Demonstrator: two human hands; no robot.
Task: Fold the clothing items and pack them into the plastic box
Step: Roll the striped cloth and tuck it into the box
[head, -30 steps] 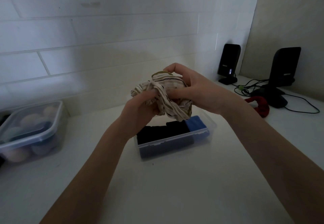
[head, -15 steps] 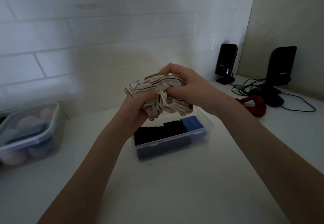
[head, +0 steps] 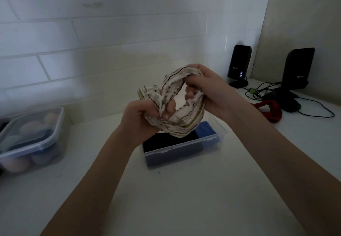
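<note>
A cream striped garment [head: 186, 121] is bunched up in the air above the clear plastic box [head: 177, 159]. My left hand [head: 140, 119] grips its lower left part, fingers curled into the cloth. My right hand [head: 208, 91] grips its upper right part, and the fabric arcs between the two hands. The box sits on the white counter and holds a folded black item [head: 156, 143] and a blue item [head: 205, 130]. A red garment [head: 271, 109] lies on the counter to the right.
A second clear lidded container [head: 31, 139] with rounded items stands at the left by the tiled wall. Two black speakers [head: 239, 65] [head: 297, 69] with cables [head: 258, 91] and a dark mouse-like object stand at the back right.
My hands have pulled slightly apart, the right one rising and the left one dropping, so the striped garment has opened from a tight bundle into a looped shape.
</note>
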